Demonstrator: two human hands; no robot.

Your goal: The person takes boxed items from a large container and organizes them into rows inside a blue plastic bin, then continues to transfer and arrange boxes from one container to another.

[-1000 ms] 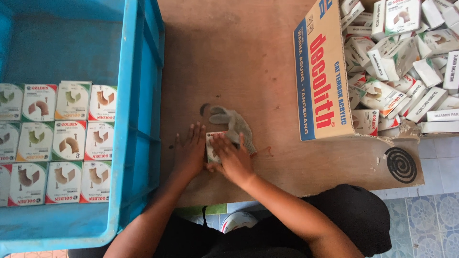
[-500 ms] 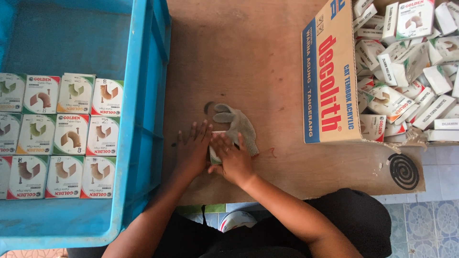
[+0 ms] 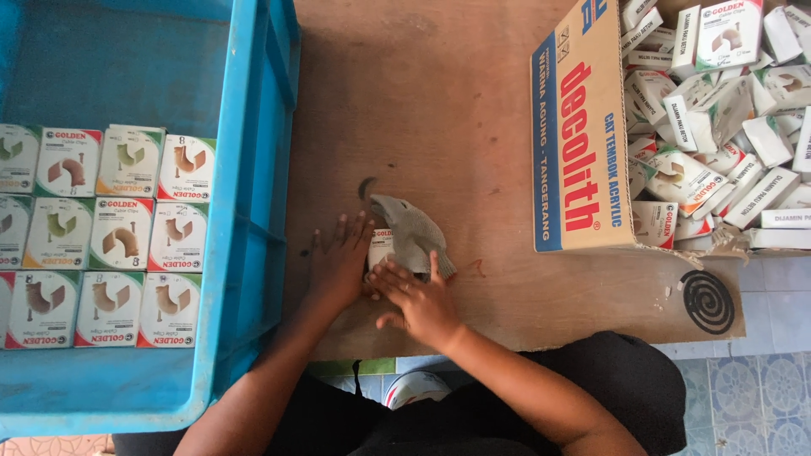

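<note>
A small white box (image 3: 382, 245) lies on the brown board (image 3: 422, 110) with a grey cloth or glove (image 3: 411, 234) draped over it. My left hand (image 3: 338, 262) rests flat on the board, fingers spread, touching the box's left side. Against the box's lower edge and the cloth lies my right hand (image 3: 420, 297), its fingers pressing there. Much of the box is hidden by the cloth and my fingers.
A blue plastic crate (image 3: 249, 203) on the left holds rows of small white boxes (image 3: 110, 228). On the right an open cardboard carton (image 3: 583, 143) is full of several loose boxes (image 3: 718, 127). A dark mosquito coil (image 3: 707, 301) lies near the board's right corner.
My hands stay on the small box and shift only slightly. The view has drifted a little, so the crate and carton sit further right in the picture.
</note>
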